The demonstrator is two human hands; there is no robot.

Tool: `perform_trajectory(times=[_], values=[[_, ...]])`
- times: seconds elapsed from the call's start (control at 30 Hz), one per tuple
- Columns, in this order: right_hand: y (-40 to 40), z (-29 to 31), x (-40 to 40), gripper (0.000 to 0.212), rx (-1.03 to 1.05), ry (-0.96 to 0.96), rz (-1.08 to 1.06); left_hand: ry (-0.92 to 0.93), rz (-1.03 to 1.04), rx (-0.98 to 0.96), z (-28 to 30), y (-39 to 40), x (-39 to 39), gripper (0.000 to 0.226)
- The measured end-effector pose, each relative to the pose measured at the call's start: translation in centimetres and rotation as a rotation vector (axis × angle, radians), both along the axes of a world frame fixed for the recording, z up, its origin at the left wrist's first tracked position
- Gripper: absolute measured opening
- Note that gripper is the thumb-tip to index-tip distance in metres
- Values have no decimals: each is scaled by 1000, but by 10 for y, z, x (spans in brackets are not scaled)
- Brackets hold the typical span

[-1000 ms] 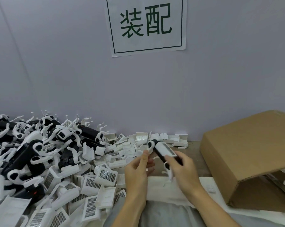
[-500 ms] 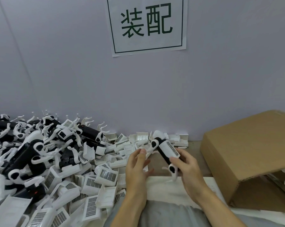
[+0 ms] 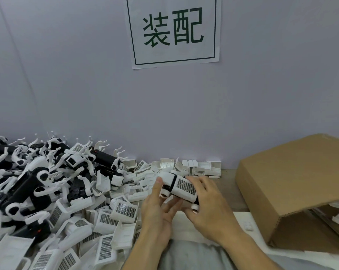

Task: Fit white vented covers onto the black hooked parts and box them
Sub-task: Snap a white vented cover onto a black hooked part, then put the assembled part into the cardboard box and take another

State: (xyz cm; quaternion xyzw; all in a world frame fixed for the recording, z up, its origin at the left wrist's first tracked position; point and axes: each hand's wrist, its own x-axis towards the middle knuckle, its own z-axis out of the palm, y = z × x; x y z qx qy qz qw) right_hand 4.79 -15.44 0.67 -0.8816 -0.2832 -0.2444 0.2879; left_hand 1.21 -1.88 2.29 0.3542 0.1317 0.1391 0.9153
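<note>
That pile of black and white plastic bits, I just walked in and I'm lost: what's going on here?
A person is assembling parts at a bench. Both hands hold one black hooked part with a white vented cover on it: the right hand grips it from above, the left hand supports it with straight fingers. Loose covers and hooked parts lie heaped to the left. A cardboard box waits at the right.

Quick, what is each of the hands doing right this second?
Left hand: fingers straight, steadying the black hooked part with its white vented cover from below.
Right hand: curled over that part, holding it.
</note>
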Motion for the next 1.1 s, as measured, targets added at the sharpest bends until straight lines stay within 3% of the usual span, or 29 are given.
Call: perform_trajectory(times=[0.1, 0.3, 0.4, 0.57, 0.7, 0.77, 0.87, 0.97, 1.1], values=[[2, -3, 0, 65, 25, 53, -40, -30, 17, 51, -2, -1, 2, 53], [-15, 4, 5, 11, 686, 491, -105, -10, -71, 252, -7, -3, 5, 62], [-36, 22, 14, 24, 908, 581, -127, 25, -83, 297, -11, -3, 6, 48], [-98, 85, 36, 19, 1467, 417, -128, 53, -82, 266, -12, -3, 8, 23], [-168, 136, 56, 10, 1614, 144, -372, 64, -85, 234, -9, -4, 5, 18], [-195, 146, 64, 30, 1725, 143, -370, 67, -82, 218, -7, -4, 4, 18], [-189, 141, 64, 41, 1673, 247, -305, 79, -78, 217, -6, -5, 4, 19], [-138, 120, 50, 25, 1433, 339, -246, 96, -66, 232, -6, -6, 4, 16], [-37, 93, 32, 21, 766, 508, -101, 137, -49, 308, -11, -7, 6, 19]])
